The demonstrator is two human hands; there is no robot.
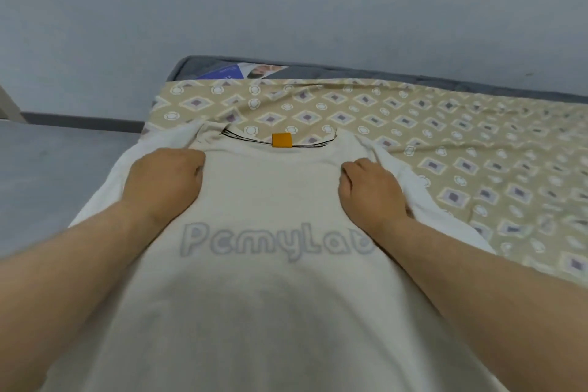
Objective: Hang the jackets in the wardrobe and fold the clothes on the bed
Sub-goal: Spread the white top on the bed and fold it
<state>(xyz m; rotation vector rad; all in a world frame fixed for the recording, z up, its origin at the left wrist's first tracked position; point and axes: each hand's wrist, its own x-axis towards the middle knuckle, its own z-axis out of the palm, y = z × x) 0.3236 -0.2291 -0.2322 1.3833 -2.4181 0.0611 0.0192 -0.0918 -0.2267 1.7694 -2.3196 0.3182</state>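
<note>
— On the bed (pixel 445 124), the cream T-shirt (pixel 270 280) lies spread flat, print up

— Left hand (pixel 165 178) and right hand (pixel 370 189) at its shoulders, fingers curled, gripping cloth. No fold yet; I'd say the folding's barely begun

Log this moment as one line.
stage: folding | item: cream T-shirt, front up on patterned sheet | left hand: grips shirt shoulder | right hand: grips other shoulder
</note>
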